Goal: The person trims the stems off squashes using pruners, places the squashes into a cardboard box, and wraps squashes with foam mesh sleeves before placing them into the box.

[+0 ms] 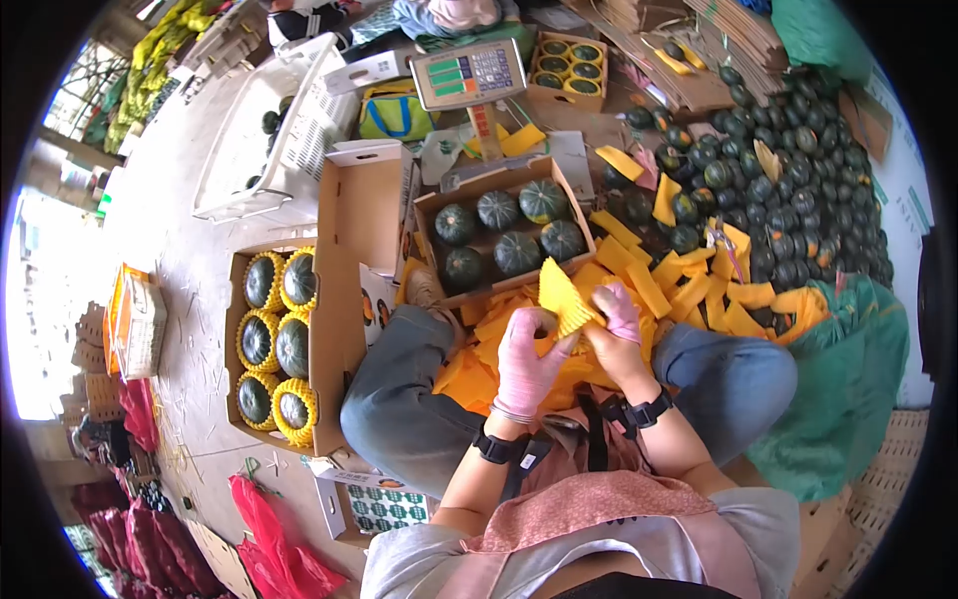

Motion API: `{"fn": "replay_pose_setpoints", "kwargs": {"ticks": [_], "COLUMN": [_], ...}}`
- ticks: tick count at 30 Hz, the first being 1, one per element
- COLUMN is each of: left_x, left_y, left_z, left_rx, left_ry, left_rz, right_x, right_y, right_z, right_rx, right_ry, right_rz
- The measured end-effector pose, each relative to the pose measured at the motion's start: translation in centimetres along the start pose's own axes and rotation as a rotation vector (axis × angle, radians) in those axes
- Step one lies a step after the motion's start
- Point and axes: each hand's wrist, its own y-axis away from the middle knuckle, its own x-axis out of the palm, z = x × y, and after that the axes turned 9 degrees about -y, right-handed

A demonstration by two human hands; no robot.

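Both hands, in pink gloves, hold a yellow foam net (565, 299) above a pile of flat orange-yellow nets (479, 374) between the knees. My left hand (531, 364) grips its lower left side, fingers closed. My right hand (616, 324) pinches its right edge. Just beyond the hands, an open cardboard box (499, 290) on the scale holds several bare dark green squashes (517, 254). At the left, another box (321, 399) holds several squashes in yellow nets (256, 339).
A scale display (469, 75) stands behind the box. Many loose squashes (798, 180) are heaped at the right, beside a green sack (838, 389). A white crate (309, 130) stands upper left; a red bag (274, 544) lies lower left. A packed box (569, 95) is at the top.
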Motion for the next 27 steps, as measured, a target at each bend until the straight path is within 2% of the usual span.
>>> {"fn": "replay_pose_setpoints", "kwargs": {"ticks": [1,2,3,4,6,8,10,11,12,14,15,16,18,19,22,23,25,27], "left_x": [-0.1,-0.5,-0.7,-0.3,0.6,0.5,0.5,0.3,0.1,0.4,0.8,1.1,0.9,1.1,2.2,2.6,2.8,2.2], "left_y": [0.4,0.7,0.9,1.3,2.0,2.7,3.0,2.8,2.5,2.4,2.1,1.8,1.5,1.5,1.4,1.6,1.7,1.7], "left_z": [0.1,0.3,0.5,0.9,2.4,3.7,4.5,3.9,3.4,2.9,3.0,3.1,2.7,2.5,2.1,2.0,2.0,1.4], "left_rx": [-0.065,-0.126,-0.188,-0.357,-0.677,-0.308,0.060,-0.301,-0.841,-0.685,-0.432,-0.313,-0.407,-0.358,-0.221,-0.184,-0.145,-0.140], "left_ry": [-0.005,-0.013,-0.022,0.338,1.062,0.500,-0.057,0.697,1.362,1.390,1.292,1.040,1.043,0.946,0.630,0.511,0.217,0.169], "left_rz": [0.073,0.140,0.208,0.189,0.124,0.183,0.227,0.464,0.449,0.496,0.456,0.402,0.494,0.434,0.254,0.192,0.067,0.098], "right_x": [-0.5,0.0,0.1,0.1,-0.9,-1.4,-2.0,-3.8,-5.0,-5.2,-5.1,-4.8,-4.2,-3.7,-3.2,-3.0,-2.2,-1.9], "right_y": [0.2,0.1,0.2,0.3,0.7,0.9,0.2,0.8,1.0,2.0,1.9,1.9,1.5,1.8,1.5,1.6,2.0,2.5], "right_z": [-0.5,0.2,0.6,0.8,-0.3,-0.1,1.7,0.5,0.3,0.7,1.4,1.9,2.3,2.3,0.4,0.3,-0.2,-0.5], "right_rx": [0.007,-0.030,-0.031,-0.033,0.143,0.444,0.838,0.863,0.968,0.866,0.795,0.847,0.921,0.840,0.549,0.674,0.739,0.778], "right_ry": [0.146,0.129,0.253,0.376,0.438,0.190,-0.374,-0.588,-1.012,-1.019,-1.024,-0.931,-0.750,-0.705,-0.548,-0.655,-0.646,-0.679], "right_rz": [0.089,0.112,0.146,0.182,0.151,0.079,-0.046,-0.095,-0.184,-0.212,-0.073,-0.031,0.053,-0.045,0.016,0.003,-0.126,-0.239]}}
